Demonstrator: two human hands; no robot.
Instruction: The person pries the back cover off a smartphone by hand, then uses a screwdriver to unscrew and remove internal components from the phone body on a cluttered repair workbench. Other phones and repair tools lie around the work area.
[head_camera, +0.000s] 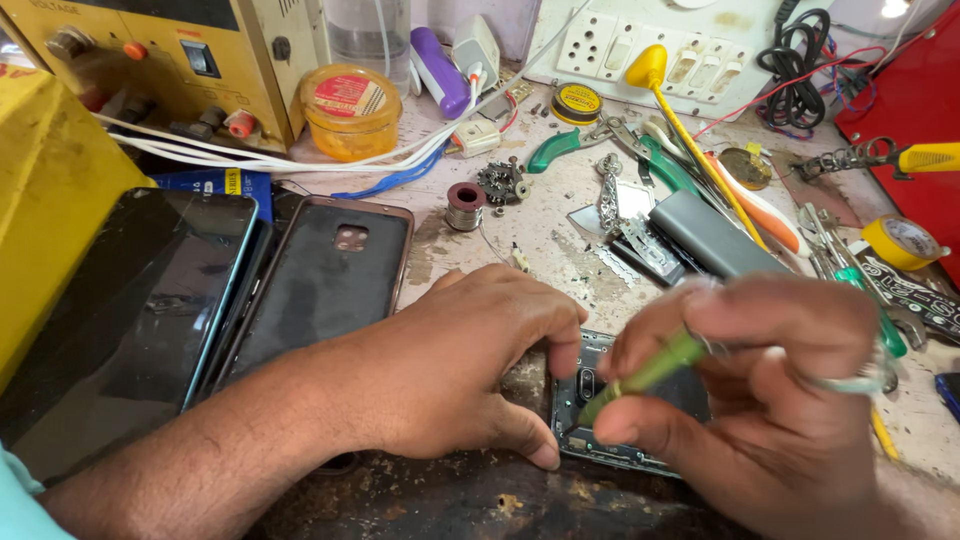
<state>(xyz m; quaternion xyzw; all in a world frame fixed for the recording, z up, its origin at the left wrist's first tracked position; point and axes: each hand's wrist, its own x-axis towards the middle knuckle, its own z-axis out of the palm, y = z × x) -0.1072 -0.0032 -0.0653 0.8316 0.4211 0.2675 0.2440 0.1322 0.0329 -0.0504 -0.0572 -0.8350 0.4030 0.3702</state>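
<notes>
Workbench (560, 260) crowded — bare patch only ahead of hands, tools piled right, two dark phones (310, 280) leaning at left edge. Yellow power unit (170, 50) back left; round amber tub (350, 110) with red-white lid label beside it; small yellow tape roll (905, 240) at right edge; white switchboard (660, 50) at rear. Opened phone (600, 400) lies flat at near edge, dark inner frame and camera cutout exposed. Left hand (450, 370) fingers curled, pressing its left side. Right hand (760, 390) pinching green-handled tool (645, 375) — tip down on phone.
</notes>
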